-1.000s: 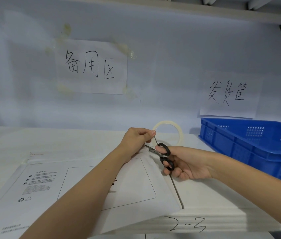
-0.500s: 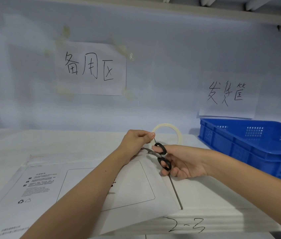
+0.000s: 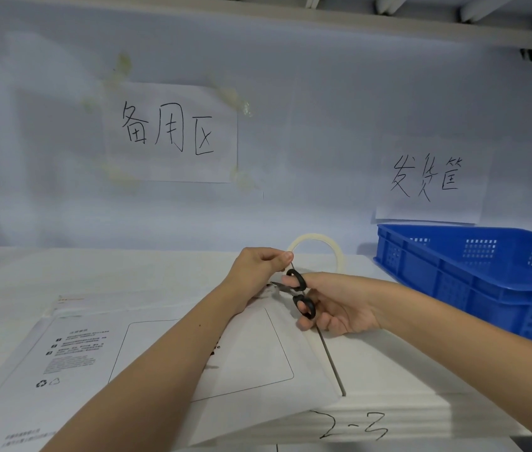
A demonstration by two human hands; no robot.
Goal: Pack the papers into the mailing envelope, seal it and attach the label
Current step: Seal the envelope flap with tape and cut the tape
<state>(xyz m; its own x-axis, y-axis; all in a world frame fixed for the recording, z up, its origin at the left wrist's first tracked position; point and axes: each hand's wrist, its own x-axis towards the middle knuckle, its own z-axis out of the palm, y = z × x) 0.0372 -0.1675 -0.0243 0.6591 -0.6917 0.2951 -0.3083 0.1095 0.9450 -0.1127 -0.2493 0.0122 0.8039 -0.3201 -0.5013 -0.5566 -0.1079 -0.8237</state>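
Note:
A large white mailing envelope (image 3: pixel 88 357) with printed text and an outlined label box lies flat on the white table, under my forearms. My left hand (image 3: pixel 258 272) pinches something thin above the envelope's far right corner; it looks like a strip of clear tape, hard to make out. My right hand (image 3: pixel 336 308) holds black-handled scissors (image 3: pixel 300 296) with the blades pointing left toward my left fingers. A roll of pale tape (image 3: pixel 333 246) stands on edge just behind both hands. No loose papers or separate label are visible.
A blue plastic crate (image 3: pixel 473 275) sits at the right on the table (image 3: pixel 127 272). Two handwritten paper signs hang on the back wall. A seam runs across the table near the envelope's right edge, with "2-3" written at the front edge.
Both hands have stayed almost in place; the scissors shifted slightly up and left toward my left hand's pinch.

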